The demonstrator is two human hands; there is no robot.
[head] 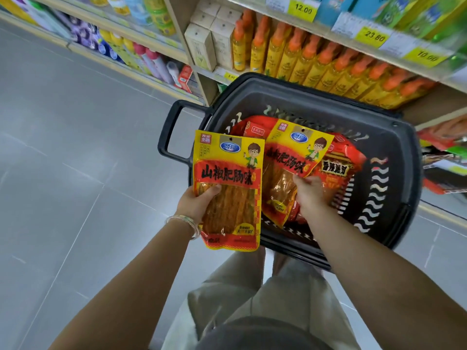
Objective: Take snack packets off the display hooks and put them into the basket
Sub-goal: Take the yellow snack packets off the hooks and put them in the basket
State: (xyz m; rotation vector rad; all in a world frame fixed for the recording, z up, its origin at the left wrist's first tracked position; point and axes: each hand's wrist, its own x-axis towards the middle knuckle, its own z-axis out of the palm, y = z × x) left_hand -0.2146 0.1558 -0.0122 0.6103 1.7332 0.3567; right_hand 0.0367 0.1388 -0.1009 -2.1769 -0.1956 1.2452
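The left hand (199, 200) pinches one flat snack packet (227, 188) beside the basket (394, 157), the right hand (309, 193) grips another packet (290, 170) over it; both look light, floppy, slippery, best held edgewise.

I see a grey tiled floor (75, 147) running beside wooden shelves (252, 8). On one shelf, yellow bottles (303, 61) with orange caps stand in rows, with cream boxes (202, 46) just left of them. Red snack packets (338, 170) lie inside a black basket (394, 137).
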